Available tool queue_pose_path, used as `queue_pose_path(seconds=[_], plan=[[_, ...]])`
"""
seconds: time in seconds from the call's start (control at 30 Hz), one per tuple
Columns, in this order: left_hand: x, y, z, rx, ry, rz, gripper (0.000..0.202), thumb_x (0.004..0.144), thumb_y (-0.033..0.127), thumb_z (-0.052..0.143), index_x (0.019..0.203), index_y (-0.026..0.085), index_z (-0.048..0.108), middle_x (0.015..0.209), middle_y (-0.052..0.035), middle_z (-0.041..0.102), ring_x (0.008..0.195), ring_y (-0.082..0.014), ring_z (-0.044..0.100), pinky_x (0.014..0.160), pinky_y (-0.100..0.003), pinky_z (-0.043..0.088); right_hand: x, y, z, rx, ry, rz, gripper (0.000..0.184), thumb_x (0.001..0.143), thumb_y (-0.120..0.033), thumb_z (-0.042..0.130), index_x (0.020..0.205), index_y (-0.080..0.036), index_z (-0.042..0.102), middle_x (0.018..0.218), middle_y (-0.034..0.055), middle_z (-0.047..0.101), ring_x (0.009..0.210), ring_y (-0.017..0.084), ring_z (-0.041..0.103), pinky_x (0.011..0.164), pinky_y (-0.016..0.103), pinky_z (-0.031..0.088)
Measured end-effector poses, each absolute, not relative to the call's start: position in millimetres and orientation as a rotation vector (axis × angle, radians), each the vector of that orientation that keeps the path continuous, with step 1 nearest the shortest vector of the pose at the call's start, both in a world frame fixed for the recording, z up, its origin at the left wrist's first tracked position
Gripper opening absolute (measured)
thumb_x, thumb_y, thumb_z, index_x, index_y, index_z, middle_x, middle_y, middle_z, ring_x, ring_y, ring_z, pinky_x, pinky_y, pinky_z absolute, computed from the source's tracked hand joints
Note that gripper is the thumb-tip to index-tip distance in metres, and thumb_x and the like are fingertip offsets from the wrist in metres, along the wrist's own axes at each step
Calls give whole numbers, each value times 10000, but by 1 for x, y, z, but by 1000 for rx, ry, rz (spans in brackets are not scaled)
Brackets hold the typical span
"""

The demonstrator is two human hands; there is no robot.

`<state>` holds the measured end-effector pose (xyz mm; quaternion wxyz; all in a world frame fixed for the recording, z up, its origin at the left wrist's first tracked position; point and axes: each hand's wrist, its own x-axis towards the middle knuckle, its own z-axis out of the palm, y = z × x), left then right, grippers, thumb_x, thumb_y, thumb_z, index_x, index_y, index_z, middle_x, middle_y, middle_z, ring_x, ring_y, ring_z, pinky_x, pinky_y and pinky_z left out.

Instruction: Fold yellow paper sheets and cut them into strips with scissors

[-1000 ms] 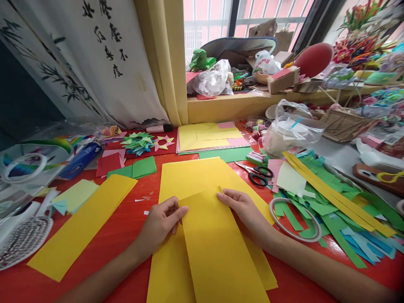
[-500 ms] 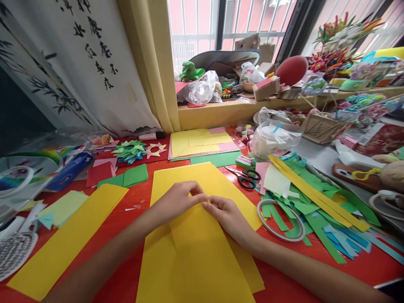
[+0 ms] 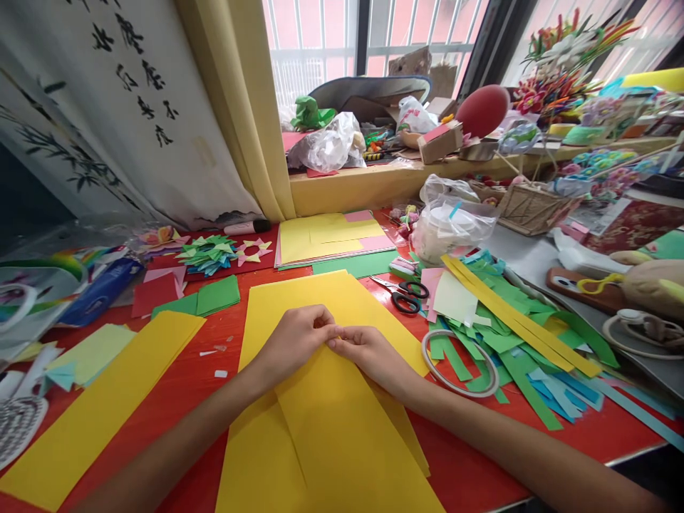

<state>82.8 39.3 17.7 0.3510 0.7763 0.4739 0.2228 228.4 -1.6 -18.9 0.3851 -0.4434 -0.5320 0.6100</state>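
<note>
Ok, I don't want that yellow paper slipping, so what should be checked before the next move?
1. Both hands on paper: ok; left hand and right hand meet at the far edge of the long yellow paper strip.
2. Support: ok; the strip lies on the larger yellow paper sheet.
3. Strip square with sheet: not ok; it lies askew.
4. Firm pinch: cannot tell; the hands hide the edge.
5. Black-handled scissors clear: ok; apart, right of the hands.
</note>
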Motion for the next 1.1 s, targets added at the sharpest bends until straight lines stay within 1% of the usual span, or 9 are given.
queue_pose_path(seconds=[0.1, 0.23, 0.43, 0.6, 0.67, 0.77, 0.83, 0.93, 1.1], plan=[[82, 41, 17, 2011, 1199, 594, 171, 735, 309, 503, 638, 186, 570, 622, 26, 582, 605, -127, 511, 555, -220, 353, 229, 0, -19, -1128, -1336, 1573, 390, 712, -531, 545, 766, -156, 636, 667, 10, 615, 620, 169, 544, 536, 248, 375], [78, 48, 17, 1996, 1196, 611, 186, 730, 342, 521, 646, 184, 573, 638, 22, 591, 620, -133, 521, 571, -221, 365, 227, -1, -18, -1126, -1313, 1569, 402, 713, -546, 534, 731, -152, 611, 648, 9, 597, 602, 156, 532, 519, 237, 364], [50, 74, 20, 1974, 1387, 764, 237, 718, 398, 534, 659, 171, 567, 647, 17, 578, 604, -126, 496, 535, -211, 341, 226, -1, -21, -1131, -1380, 1610, 317, 745, -467, 536, 719, -157, 595, 667, 3, 577, 578, 131, 501, 529, 234, 351], [38, 84, 24, 2001, 1411, 745, 259, 702, 427, 549, 679, 170, 577, 669, 10, 591, 633, -134, 506, 540, -207, 346, 226, -1, -21, -1192, -1430, 1592, 299, 741, -449, 549, 717, -156, 603, 628, -10, 541, 558, 114, 457, 519, 226, 321], [42, 80, 24, 1986, 1375, 732, 253, 706, 418, 546, 679, 168, 575, 666, 13, 585, 636, -133, 507, 550, -210, 351, 226, -2, -18, -1146, -1412, 1621, 303, 759, -446, 531, 711, -153, 596, 633, -16, 529, 567, 106, 448, 533, 224, 320], [56, 68, 21, 1912, 1256, 672, 227, 710, 383, 549, 662, 162, 567, 653, 21, 566, 616, -119, 496, 551, -207, 355, 225, -4, -14, -993, -1316, 1709, 316, 780, -456, 506, 719, -153, 573, 675, -11, 533, 623, 111, 473, 584, 226, 350], [66, 59, 18, 1871, 1172, 623, 208, 710, 358, 552, 649, 159, 569, 639, 21, 562, 610, -116, 495, 555, -208, 361, 225, -4, -14, -957, -1262, 1752, 322, 766, -466, 527, 721, -150, 567, 678, -6, 536, 622, 113, 480, 580, 226, 357], [76, 49, 13, 1817, 1111, 612, 191, 705, 335, 558, 632, 159, 573, 614, 21, 559, 606, -118, 496, 555, -211, 365, 226, -3, -16, -972, -1178, 1813, 349, 741, -483, 558, 721, -136, 574, 647, 1, 532, 570, 101, 465, 539, 221, 343], [78, 46, 13, 1673, 1066, 645, 165, 691, 309, 575, 632, 155, 575, 603, 30, 545, 572, -98, 475, 533, -201, 359, 228, -2, -18, -882, -1030, 1906, 386, 717, -515, 572, 716, -130, 584, 622, 6, 526, 583, 115, 496, 573, 245, 378]])
